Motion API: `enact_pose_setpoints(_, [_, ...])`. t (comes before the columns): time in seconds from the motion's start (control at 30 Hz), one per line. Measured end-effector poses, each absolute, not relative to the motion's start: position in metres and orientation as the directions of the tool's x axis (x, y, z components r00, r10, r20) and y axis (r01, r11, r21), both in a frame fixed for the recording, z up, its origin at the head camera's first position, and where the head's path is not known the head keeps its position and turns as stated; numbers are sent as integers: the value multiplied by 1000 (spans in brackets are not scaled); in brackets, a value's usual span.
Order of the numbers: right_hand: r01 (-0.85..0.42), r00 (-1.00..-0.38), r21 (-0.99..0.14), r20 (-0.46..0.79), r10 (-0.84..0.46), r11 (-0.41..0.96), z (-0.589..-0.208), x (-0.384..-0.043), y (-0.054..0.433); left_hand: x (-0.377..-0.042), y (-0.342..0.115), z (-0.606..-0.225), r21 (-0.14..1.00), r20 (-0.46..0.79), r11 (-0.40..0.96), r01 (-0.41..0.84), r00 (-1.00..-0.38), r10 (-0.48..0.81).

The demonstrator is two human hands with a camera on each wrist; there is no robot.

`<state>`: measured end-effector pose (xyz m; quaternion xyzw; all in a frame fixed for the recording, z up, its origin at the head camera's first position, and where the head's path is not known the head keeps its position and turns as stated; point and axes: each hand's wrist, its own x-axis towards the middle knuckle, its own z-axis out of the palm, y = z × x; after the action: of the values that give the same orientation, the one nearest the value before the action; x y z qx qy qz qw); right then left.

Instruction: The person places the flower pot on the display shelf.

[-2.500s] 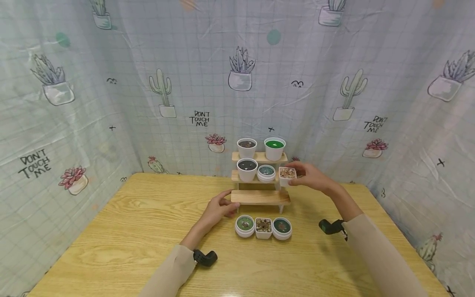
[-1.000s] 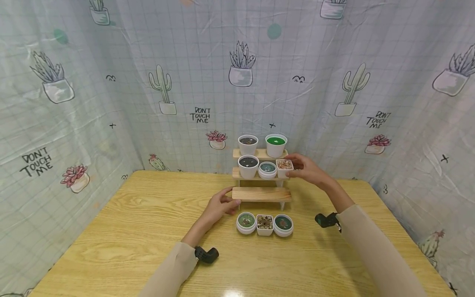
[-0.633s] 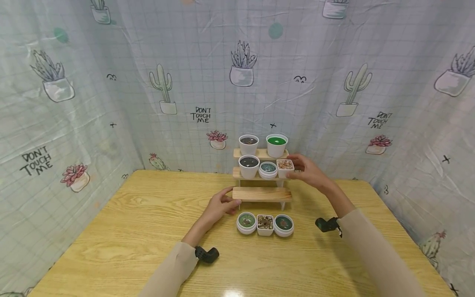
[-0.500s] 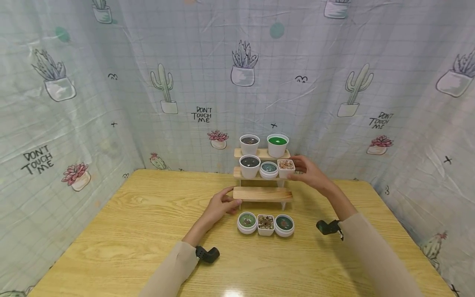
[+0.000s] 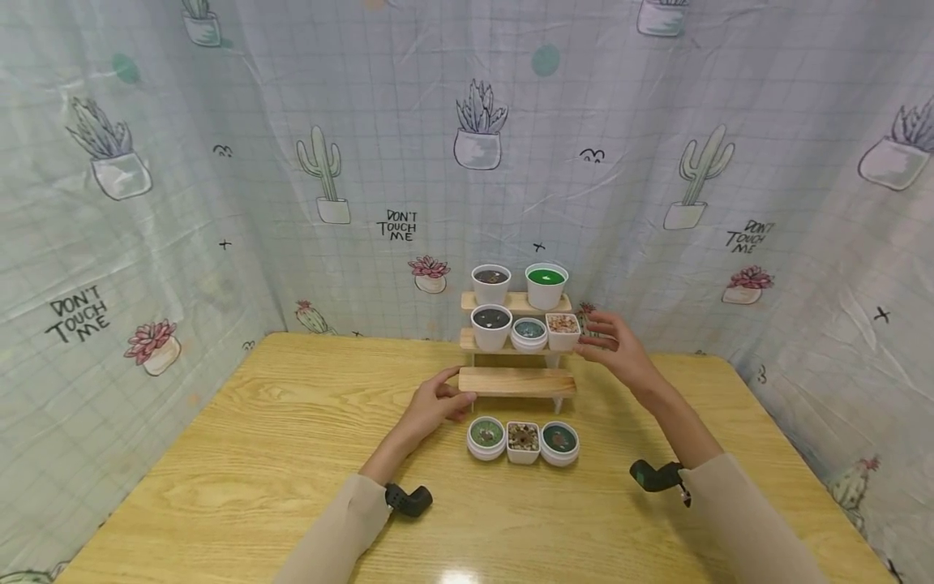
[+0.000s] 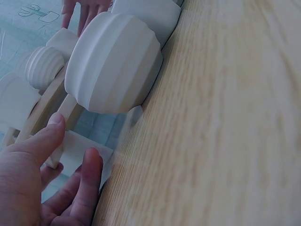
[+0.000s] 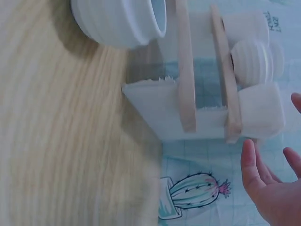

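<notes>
A three-step wooden display stand point(image 5: 517, 380) with white side supports stands on the table. My left hand point(image 5: 432, 405) grips the left end of its lowest step, the thumb point(image 6: 49, 134) in front and the other fingers near the side support. On the middle step are a white tapered pot point(image 5: 491, 334), a round ribbed pot point(image 5: 529, 339) and a square pot point(image 5: 563, 336) of tan gravel. Just right of the square pot, my right hand point(image 5: 620, 350) holds nothing, its fingers spread and apart from the pot in the right wrist view.
The top step bears a pot with dark filling point(image 5: 491, 294) and one with a green surface point(image 5: 545, 296). In front of the stand sit a round pot point(image 5: 486, 451), a square gravel pot point(image 5: 523, 456) and another round pot point(image 5: 559, 456). A cactus-print curtain point(image 5: 350, 105) surrounds the table point(image 5: 306, 422).
My right hand set the square gravel pot onto the right end of the middle step, then let go and drew back to the right. The left hand stayed at the stand.
</notes>
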<state>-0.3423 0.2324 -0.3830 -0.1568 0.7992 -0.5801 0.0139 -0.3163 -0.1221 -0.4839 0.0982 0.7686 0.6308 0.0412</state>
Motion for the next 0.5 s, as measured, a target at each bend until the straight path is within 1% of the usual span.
enact_pose_setpoints(0.13, [-252, -945, -937, 185, -268, 241, -383, -330, 232, -317, -122, -485, 977, 59, 188, 97, -978, 198])
enact_pose_setpoints(0.27, [-278, -939, -930, 211, -272, 240, -385, -318, 231, -318, -123, -486, 976, 65, 193, 104, -978, 199])
enact_pose_setpoints(0.4, [-294, -933, -912, 209, -294, 285, -389, -305, 229, -317, -123, -486, 975, 68, 196, 108, -977, 202])
enact_pose_setpoints(0.5, [-311, -918, -896, 196, -345, 318, -394, -297, 227, -317, -122, -486, 973, 67, 203, 109, -977, 203])
